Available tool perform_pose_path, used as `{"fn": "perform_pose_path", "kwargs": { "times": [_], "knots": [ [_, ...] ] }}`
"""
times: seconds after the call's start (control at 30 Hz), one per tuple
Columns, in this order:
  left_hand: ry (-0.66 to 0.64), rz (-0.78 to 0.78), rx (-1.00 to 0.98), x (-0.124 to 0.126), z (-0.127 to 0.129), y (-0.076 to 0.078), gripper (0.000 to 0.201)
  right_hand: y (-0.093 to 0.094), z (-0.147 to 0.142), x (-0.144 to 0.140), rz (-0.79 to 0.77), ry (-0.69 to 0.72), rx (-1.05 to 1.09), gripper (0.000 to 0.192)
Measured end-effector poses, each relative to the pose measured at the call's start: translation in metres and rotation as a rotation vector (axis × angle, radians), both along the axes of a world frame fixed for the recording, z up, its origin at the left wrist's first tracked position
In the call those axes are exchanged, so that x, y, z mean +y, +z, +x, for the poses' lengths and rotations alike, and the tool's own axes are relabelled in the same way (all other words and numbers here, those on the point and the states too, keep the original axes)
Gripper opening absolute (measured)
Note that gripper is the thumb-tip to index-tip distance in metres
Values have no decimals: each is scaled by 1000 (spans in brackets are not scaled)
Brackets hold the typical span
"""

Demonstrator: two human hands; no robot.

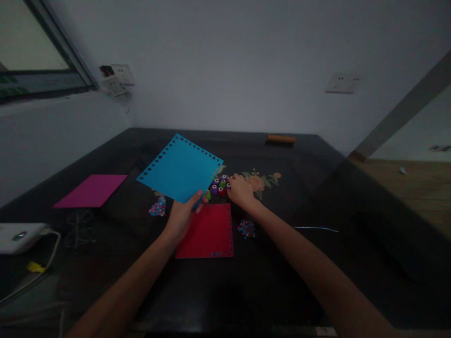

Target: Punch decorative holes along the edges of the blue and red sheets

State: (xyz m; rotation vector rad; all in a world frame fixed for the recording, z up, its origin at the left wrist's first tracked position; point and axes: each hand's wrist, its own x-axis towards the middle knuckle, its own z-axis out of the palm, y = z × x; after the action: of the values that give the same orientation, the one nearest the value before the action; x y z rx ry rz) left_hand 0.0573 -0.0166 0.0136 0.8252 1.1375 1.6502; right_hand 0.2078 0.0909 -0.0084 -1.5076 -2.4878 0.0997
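Note:
My left hand [184, 213] grips the near corner of a blue square sheet [181, 169], thumb on top, holding it tilted above the table. Dark spots like punched holes run along its edges. My right hand [241, 191] is curled over the right end of a cluster of thread spools [221, 184] in purple, green and red. Its fingers close around a spool there, partly hidden by the hand. Below lies a red square sheet [209, 232], flat, with spots along its top, right and part of its bottom edge; the left forearm and hand cover its left side.
Small colourful bits lie in a left pile [158, 206] and a right pile [246, 228]. A magenta sheet [91, 191] rests at left, near a white power strip [23, 238] with its cable. An orange-brown roll [281, 139] lies at the back; a white strand [315, 228] is at right.

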Motion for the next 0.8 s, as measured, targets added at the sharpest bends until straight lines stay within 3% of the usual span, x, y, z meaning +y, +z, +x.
{"fn": "perform_pose_path", "kwargs": {
  "times": [0.3,0.47,0.8],
  "knots": [
    [-23,40,118,2,0,-12,20,-2,8,-4,8,-13,-27,32],
    [-25,27,162,1,1,-11,21,-5,11,-5,20,9,17,30],
    [-27,15,208,2,0,-12,21,6,27,1,21,25,319,24]
  ]
}}
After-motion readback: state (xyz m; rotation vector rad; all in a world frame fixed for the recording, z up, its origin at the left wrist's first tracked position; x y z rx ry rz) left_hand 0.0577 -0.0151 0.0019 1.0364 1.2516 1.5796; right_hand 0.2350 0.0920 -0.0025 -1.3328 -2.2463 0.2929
